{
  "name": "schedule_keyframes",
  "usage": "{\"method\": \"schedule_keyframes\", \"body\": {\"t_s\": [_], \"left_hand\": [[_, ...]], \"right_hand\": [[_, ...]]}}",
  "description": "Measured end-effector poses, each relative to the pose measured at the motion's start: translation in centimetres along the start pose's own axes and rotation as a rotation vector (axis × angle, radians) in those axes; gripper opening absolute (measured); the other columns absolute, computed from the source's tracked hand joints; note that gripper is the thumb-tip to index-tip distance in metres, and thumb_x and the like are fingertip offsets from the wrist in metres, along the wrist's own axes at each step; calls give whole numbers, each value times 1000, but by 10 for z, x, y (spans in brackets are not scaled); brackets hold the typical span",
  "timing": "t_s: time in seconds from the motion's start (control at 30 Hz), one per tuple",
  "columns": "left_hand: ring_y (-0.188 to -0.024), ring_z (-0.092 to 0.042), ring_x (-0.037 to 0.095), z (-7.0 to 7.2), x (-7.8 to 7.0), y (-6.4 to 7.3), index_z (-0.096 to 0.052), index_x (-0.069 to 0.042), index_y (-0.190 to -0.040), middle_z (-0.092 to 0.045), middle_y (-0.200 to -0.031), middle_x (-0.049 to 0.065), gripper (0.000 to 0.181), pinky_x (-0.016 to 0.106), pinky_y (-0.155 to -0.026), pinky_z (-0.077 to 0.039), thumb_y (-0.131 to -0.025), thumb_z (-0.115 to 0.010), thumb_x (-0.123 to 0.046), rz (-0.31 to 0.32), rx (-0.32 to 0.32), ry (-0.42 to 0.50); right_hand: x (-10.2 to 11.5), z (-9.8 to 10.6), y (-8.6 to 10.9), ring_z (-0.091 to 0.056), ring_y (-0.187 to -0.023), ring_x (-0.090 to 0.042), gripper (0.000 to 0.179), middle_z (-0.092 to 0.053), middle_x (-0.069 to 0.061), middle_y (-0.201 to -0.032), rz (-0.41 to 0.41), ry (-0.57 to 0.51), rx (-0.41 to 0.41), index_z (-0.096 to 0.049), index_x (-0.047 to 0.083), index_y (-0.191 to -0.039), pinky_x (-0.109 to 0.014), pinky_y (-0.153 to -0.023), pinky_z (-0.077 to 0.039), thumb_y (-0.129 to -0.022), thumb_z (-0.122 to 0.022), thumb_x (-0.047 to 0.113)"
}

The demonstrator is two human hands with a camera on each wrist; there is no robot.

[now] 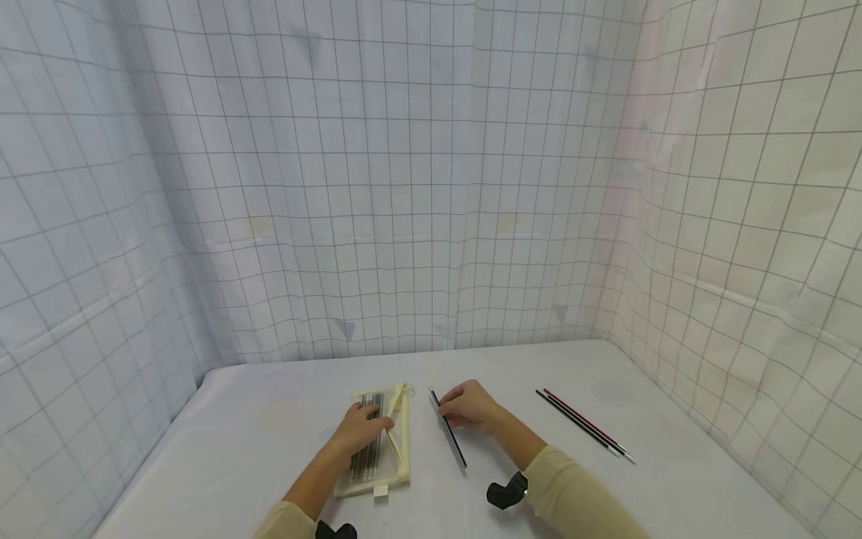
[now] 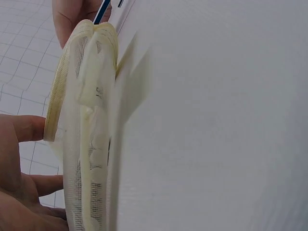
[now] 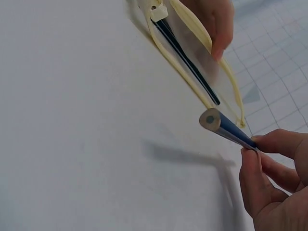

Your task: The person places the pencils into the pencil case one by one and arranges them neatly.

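A mesh pencil pouch with cream zip trim lies on the table, its opening gaping towards the right. Several dark pencils show inside it. My left hand holds the pouch, the thumb at the cream edge of the opening and the fingers on the mesh. To the right of the pouch, my right hand pinches a dark blue and silver striped pencil between thumb and fingers. In the right wrist view its flat, unsharpened wooden end points towards the camera, just off the pouch's opening.
Farther right on the white table, red and dark pencils lie close together at a slant. A pale tab sticks out at the pouch's near end. White gridded curtains stand behind and at both sides.
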State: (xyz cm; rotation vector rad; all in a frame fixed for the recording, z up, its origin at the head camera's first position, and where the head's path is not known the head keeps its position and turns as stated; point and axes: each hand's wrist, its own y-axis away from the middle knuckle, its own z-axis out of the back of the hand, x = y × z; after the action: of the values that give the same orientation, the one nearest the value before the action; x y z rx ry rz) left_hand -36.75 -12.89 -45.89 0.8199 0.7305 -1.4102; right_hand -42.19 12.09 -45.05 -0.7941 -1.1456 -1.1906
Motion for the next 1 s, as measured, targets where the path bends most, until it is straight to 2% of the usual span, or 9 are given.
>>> {"method": "schedule_keyframes", "body": {"t_s": [0.37,0.77,1.0], "left_hand": [[-142,-24,63,3,-2,-1,-44,11,-150,-16,-160,41,73,73,-108,-29,-92,-67,-28,-8,9,21],[-142,-24,63,3,-3,-2,-45,11,-149,-17,-159,41,75,73,-108,-30,-90,-67,-29,-27,17,18],[-143,-21,63,5,0,-2,-43,10,-151,-13,-161,40,75,75,-107,-28,-93,-67,-30,-22,40,49]], "right_hand": [[9,-35,-10,-59,-57,-10,11,-68,-9,-81,9,-16,-2,-74,-3,-91,-21,-53,-53,-83,-80,-5],[18,-75,-23,-64,-57,-10,11,-69,-8,-79,15,60,-89,-77,0,-88,-22,-52,-54,-80,-84,-4],[25,-89,-24,-64,-53,-10,8,-71,-7,-74,29,104,-94,-81,1,-86,-24,-53,-56,-80,-84,-3]]}}
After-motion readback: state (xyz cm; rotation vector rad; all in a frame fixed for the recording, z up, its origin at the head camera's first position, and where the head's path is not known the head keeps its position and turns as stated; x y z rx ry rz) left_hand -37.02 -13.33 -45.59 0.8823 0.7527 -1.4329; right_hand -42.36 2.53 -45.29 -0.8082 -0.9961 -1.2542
